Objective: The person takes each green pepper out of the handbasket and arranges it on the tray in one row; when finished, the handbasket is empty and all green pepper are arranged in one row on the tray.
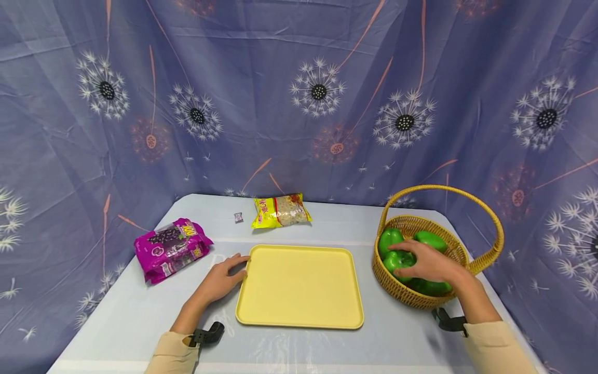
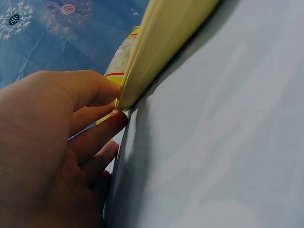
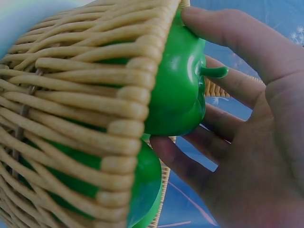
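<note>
My right hand (image 1: pixel 430 261) reaches into a wicker basket (image 1: pixel 392 292) on the right. Its thumb and fingers curl around a glossy green bell pepper (image 3: pixel 178 85), with the stem facing the palm. Several more green peppers sit in the basket, one of them (image 1: pixel 430 240) toward the back. On the other side, my left hand (image 1: pixel 221 280) rests at the left rim of a yellow rectangular tray (image 1: pixel 299 285), fingers loosely extended. In the left wrist view, thumb and fingertips meet the tray's rim (image 2: pixel 142 61). The tray has nothing on it.
A purple snack bag (image 1: pixel 173 249) lies at the left of the white table (image 1: pixel 261 353). Behind the tray are a yellow and clear food bag (image 1: pixel 282 211) and a small wrapped piece (image 1: pixel 238 217). The basket's tall handle (image 1: pixel 497 228) arches over it; a dandelion-print curtain (image 1: pixel 261 104) surrounds the table.
</note>
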`<state>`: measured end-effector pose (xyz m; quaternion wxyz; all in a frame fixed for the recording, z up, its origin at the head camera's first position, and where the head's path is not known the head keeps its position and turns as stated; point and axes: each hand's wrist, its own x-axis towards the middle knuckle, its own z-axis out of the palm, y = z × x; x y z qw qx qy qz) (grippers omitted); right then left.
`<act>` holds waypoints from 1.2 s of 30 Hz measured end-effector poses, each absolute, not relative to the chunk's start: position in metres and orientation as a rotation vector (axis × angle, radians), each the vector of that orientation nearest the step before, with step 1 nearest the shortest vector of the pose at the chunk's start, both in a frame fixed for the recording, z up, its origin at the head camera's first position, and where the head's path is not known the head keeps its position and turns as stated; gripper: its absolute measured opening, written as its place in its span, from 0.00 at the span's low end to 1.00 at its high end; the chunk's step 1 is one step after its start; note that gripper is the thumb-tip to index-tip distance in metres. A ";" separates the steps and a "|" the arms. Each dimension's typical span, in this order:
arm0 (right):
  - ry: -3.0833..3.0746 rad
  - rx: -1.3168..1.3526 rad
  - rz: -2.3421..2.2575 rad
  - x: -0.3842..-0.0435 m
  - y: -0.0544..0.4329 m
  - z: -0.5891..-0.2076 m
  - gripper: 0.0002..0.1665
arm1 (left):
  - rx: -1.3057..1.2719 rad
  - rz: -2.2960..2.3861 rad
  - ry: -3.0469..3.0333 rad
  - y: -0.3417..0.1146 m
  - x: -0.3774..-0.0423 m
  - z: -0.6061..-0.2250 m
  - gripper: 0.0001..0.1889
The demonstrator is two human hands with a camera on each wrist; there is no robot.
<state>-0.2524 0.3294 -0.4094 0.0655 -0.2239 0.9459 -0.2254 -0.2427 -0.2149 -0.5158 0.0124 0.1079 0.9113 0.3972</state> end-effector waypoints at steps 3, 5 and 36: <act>2.861 -0.681 -0.676 -0.252 0.330 -0.410 0.41 | 0.338 1.241 2.844 -0.215 -0.243 -0.516 0.23; 2.868 -0.686 -0.678 -0.252 0.330 -0.411 0.40 | 0.347 1.240 2.851 -0.215 -0.243 -0.516 0.23; 3.121 -0.701 -0.892 -0.252 0.317 -0.378 0.37 | 0.355 1.271 2.843 -0.215 -0.242 -0.517 0.24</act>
